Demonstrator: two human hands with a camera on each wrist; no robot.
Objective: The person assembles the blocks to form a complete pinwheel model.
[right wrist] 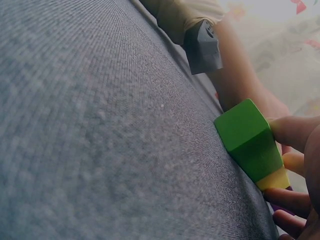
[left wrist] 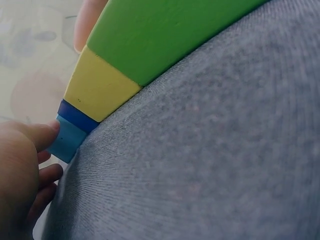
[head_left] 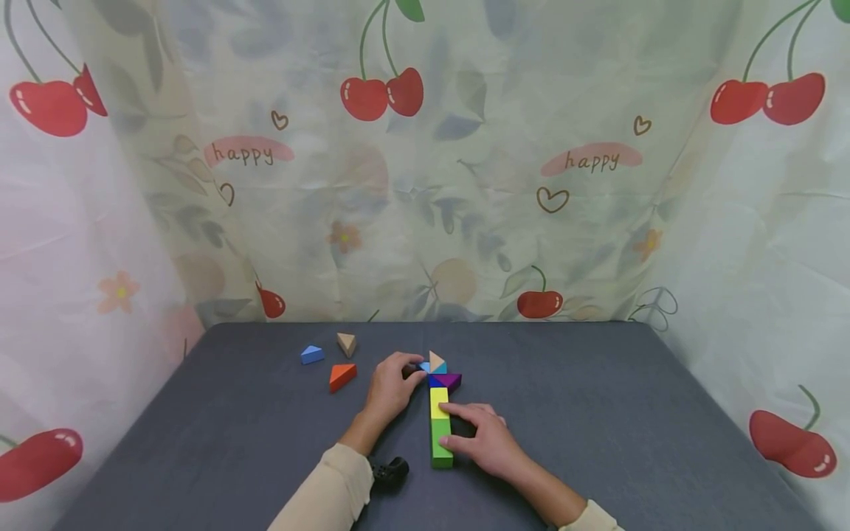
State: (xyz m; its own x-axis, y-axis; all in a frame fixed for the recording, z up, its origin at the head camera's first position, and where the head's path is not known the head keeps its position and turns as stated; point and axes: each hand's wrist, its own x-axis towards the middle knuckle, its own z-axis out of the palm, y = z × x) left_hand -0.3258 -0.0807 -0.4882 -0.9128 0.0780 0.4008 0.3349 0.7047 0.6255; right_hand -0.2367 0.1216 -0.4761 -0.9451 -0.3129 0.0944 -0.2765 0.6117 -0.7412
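A row of blocks lies on the dark cloth: a green block [head_left: 441, 435] nearest, a yellow block [head_left: 439, 398] touching it, then a dark blue block [left wrist: 80, 117] and a purple triangle [head_left: 451, 380]. Beyond these sit light blue triangles [head_left: 425, 366] and a wood-coloured triangle [head_left: 435, 361]. With thumb and index finger, my left hand [head_left: 388, 387] pinches the light blue piece at the row's far left. My right hand [head_left: 490, 441] rests from the right on the row, its index finger touching the yellow block and its thumb the green one.
Left of the row lie a blue triangle [head_left: 312, 355], a wood-coloured triangle [head_left: 347, 344] and an orange-red triangle [head_left: 342, 377]. A black device [head_left: 390, 472] sits at my left wrist. Patterned curtains [head_left: 425, 184] stand behind the table and on both sides.
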